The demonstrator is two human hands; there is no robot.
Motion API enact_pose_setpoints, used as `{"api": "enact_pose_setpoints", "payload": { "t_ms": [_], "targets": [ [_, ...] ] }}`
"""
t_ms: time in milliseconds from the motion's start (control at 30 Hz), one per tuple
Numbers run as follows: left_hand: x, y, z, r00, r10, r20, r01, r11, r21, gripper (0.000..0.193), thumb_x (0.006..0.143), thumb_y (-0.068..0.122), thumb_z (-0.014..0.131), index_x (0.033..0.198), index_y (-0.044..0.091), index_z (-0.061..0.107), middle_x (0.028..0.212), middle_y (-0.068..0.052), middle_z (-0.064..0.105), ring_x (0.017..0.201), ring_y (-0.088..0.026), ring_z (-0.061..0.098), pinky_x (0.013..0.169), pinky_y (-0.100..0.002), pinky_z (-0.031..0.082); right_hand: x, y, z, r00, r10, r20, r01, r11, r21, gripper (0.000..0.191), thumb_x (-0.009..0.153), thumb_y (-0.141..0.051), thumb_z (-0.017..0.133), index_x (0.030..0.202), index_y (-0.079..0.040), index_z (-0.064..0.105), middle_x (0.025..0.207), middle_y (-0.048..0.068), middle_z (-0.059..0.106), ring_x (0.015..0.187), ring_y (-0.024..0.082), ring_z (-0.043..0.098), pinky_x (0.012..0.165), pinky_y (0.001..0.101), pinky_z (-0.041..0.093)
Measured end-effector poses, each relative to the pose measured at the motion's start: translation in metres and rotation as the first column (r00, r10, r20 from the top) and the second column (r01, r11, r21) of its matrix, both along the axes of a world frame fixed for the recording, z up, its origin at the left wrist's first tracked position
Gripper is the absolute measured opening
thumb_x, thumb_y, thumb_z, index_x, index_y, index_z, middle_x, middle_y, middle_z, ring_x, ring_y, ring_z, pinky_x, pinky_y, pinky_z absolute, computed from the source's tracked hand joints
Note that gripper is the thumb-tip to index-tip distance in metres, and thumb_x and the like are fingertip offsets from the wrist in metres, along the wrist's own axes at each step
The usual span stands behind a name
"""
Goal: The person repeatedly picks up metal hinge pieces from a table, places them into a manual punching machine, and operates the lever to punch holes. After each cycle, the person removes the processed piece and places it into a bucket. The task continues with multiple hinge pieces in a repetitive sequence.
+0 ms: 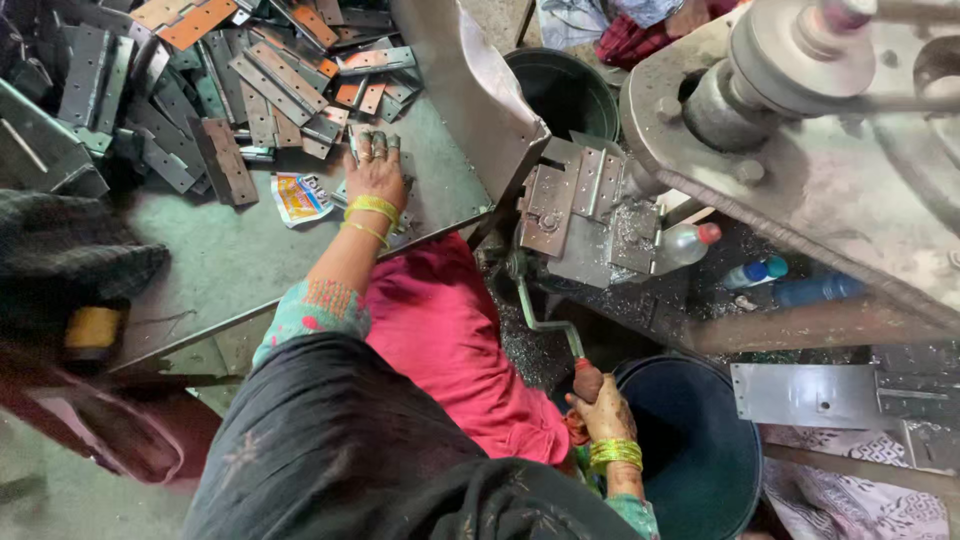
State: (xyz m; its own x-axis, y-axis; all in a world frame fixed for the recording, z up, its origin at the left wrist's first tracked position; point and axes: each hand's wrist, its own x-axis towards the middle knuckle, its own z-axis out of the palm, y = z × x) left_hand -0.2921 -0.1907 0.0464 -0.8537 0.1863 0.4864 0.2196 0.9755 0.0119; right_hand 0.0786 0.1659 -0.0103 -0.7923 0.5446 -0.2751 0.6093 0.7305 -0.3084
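— Nearest us, our right hand (603, 408) grips the lever's (549, 325) rounded handle, lower centre.
— And our left hand (375, 172) lies flat, fingers spread, on grey metal hinges (262, 88), upper left.

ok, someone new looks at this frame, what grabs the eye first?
Probably the heap of flat metal hinge plates across the top left of the grey work table, with the left hand resting flat at its edge. Next, the right hand gripping the lever handle at bottom centre, under the machine's clamp block.
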Motion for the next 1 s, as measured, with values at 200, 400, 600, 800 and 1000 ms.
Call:
{"api": "enact_pose_setpoints", "payload": {
  "t_ms": [200, 400, 600, 800, 1000],
  "targets": [
    [-0.047, -0.002, 0.022, 0.887, -0.019, 0.462, -0.038, 0.993, 0.114, 0.068, 0.08, 0.047, 0.075, 0.136, 0.012, 0.061, 0.142, -0.012, 0.059, 0.142, -0.032, 0.043, 0.11, -0.052, 0.033, 0.001, -0.002, 0.003, 0.999, -0.041, 0.021, 0.041, 0.999, -0.011, 0.077, 0.07, -0.045, 0.089, 0.13, -0.011, 0.055, 0.111, 0.023, 0.072, 0.106, 0.045, 0.069, 0.086, 0.0514, 0.055],
    [-0.037, -0.043, 0.032, 0.975, 0.002, 0.223, -0.016, 0.998, 0.06, 0.039, 0.074, 0.041, 0.078, 0.099, 0.011, 0.077, 0.121, -0.018, 0.069, 0.121, -0.038, 0.058, 0.098, -0.052, 0.045, 0.001, 0.002, -0.007, 0.998, -0.051, 0.047, 0.052, 0.998, -0.016, 0.077, 0.068, -0.046, 0.09, 0.129, -0.011, 0.056, 0.111, 0.023, 0.073, 0.106, 0.044, 0.069, 0.087, 0.0508, 0.055],
    [0.049, -0.036, 0.062, 0.895, -0.338, 0.29, 0.277, 0.933, 0.232, 0.017, 0.09, 0.011, 0.062, 0.098, 0.015, 0.077, 0.09, -0.017, 0.073, 0.088, -0.037, 0.072, 0.077, -0.048, 0.057, 0.001, 0.003, -0.019, 0.998, -0.045, 0.038, 0.046, 0.998, -0.031, 0.075, 0.068, -0.047, 0.089, 0.126, -0.012, 0.058, 0.112, 0.022, 0.073, 0.106, 0.043, 0.07, 0.088, 0.0509, 0.055],
    [0.173, 0.102, 0.079, 0.765, -0.639, -0.074, 0.631, 0.722, 0.284, 0.038, 0.093, 0.009, 0.058, 0.129, 0.016, 0.065, 0.142, -0.013, 0.066, 0.107, -0.027, 0.07, 0.078, -0.042, 0.055, 0.003, 0.003, -0.018, 0.999, -0.026, -0.043, 0.025, 0.999, -0.02, 0.073, 0.068, -0.048, 0.09, 0.123, -0.011, 0.059, 0.115, 0.023, 0.071, 0.111, 0.044, 0.067, 0.09, 0.0512, 0.054],
    [0.216, 0.214, 0.029, 0.838, -0.533, 0.121, 0.538, 0.843, -0.011, 0.057, 0.092, 0.022, 0.049, 0.144, 0.001, 0.05, 0.155, -0.022, 0.045, 0.144, -0.038, 0.039, 0.117, -0.054, 0.029, 0.006, -0.014, 0.012, 0.998, -0.06, 0.028, 0.059, 0.998, 0.018, 0.077, 0.072, -0.049, 0.087, 0.13, -0.011, 0.054, 0.117, 0.022, 0.071, 0.113, 0.042, 0.066, 0.092, 0.0508, 0.053]
  ]
}}
